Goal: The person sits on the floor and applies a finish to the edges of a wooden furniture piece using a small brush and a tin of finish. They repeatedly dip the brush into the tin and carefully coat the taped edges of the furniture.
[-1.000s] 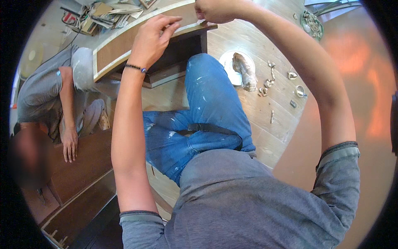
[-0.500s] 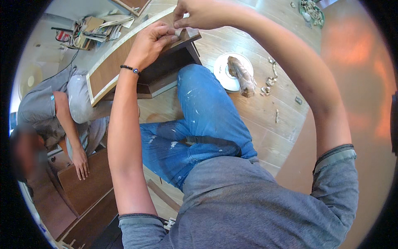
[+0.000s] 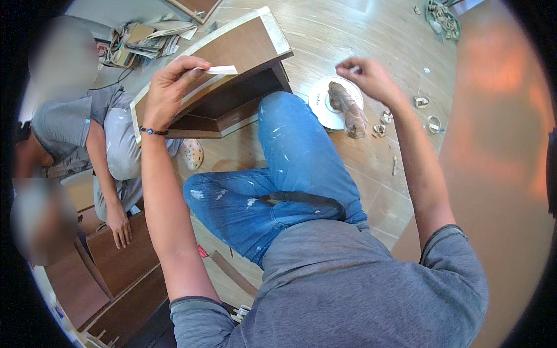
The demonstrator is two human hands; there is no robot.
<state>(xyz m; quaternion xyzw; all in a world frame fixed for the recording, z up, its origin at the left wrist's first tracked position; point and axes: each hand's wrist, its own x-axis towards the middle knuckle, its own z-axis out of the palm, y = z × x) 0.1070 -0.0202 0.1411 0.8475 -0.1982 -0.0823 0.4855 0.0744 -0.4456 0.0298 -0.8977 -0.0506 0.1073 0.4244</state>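
Being end-pinched by the left hand [image 3: 168, 88], the white strip [image 3: 223, 70] is seemingly held uncrumpled; contents of the half-curled right hand [image 3: 372, 76] are unclear.

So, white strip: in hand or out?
In: the left hand pinches one end of the white strip; the rest sticks out to the right.

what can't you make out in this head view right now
All in the head view:
White strip: one end hidden by the left hand.
Right hand: fingertips too small to tell whether they pinch anything.
Brown cabinet: inside lost in shadow, partly behind the raised knee.
Board: cut off by the top edge.
Pale scraps, upper right: too small to identify.
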